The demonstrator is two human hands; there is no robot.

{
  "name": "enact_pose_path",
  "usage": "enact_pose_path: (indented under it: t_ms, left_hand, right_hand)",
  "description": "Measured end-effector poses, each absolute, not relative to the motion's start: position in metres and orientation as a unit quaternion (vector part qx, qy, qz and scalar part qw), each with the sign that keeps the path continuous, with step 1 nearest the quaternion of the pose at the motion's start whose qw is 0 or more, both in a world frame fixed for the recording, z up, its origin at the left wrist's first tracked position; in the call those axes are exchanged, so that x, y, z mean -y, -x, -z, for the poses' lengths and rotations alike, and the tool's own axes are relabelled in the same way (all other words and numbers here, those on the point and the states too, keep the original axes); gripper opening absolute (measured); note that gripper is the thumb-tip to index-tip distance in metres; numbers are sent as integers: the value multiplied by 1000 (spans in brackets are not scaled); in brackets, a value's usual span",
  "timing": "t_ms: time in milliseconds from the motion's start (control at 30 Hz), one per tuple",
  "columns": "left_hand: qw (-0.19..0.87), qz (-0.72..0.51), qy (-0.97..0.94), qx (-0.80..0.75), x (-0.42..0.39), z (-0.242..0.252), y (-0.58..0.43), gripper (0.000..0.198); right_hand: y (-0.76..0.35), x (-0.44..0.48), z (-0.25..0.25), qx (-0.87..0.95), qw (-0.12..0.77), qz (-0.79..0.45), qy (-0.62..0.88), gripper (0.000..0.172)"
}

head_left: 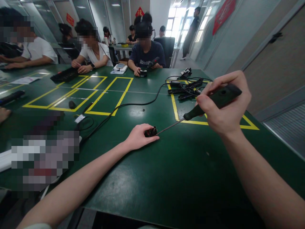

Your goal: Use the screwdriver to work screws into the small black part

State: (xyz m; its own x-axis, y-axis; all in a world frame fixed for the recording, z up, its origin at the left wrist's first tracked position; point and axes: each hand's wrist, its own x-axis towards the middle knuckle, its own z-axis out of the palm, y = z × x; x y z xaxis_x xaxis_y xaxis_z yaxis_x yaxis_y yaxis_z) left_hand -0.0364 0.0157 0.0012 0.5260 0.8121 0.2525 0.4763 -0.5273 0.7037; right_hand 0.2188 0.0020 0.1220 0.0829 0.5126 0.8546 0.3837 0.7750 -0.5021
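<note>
My left hand [139, 137] rests on the green table [133, 178], its thumb and fingers closed around a small dark part with a short metal cylinder [150, 131] on its top. What kind of part it is I cannot make out. My right hand [230, 101] is raised to the right and wrapped round the dark green handle of a screwdriver [202, 106]. The screwdriver's thin shaft slants down to the left, and its tip is at the small part, by my left thumb. Whether the tip touches the part is too small to tell.
Yellow tape frames [115, 95] mark the table. A heap of black cabled devices [188, 87] lies beyond my right hand. A black cable [133, 104] curves across to the left. Blurred-out items [50, 156] lie at left. Co-workers [147, 52] sit along the far side.
</note>
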Motion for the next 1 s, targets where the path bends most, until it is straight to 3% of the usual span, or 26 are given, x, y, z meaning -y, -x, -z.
enact_pose_path:
  t_ms: [100,300,533,767,900,1000]
  left_hand:
    - [279,-289,-829,-391,-15,-1,37,30]
    - [257,-290,-837,-386,-16,0,37,30]
    - [246,-290,-848,-369,-17,3,37,25]
    - [209,-275,-872,-347,-16,2,36,30]
    - [179,-242,-894,-331,-15,0,38,40]
    - [147,-200,-913,-324,-20,-2,45,45]
  right_hand:
    - [-225,11,-139,737,591,2,329,32]
    - [-248,40,-173,826,392,-73,399,41]
    - [-269,30,-180,844,313,-121,418,49]
    - [-282,16,-177,819,313,-134,461,61]
    - [-299,6,-155,769,356,-200,491,62]
    - [-312,9,-119,667,431,-302,528,53]
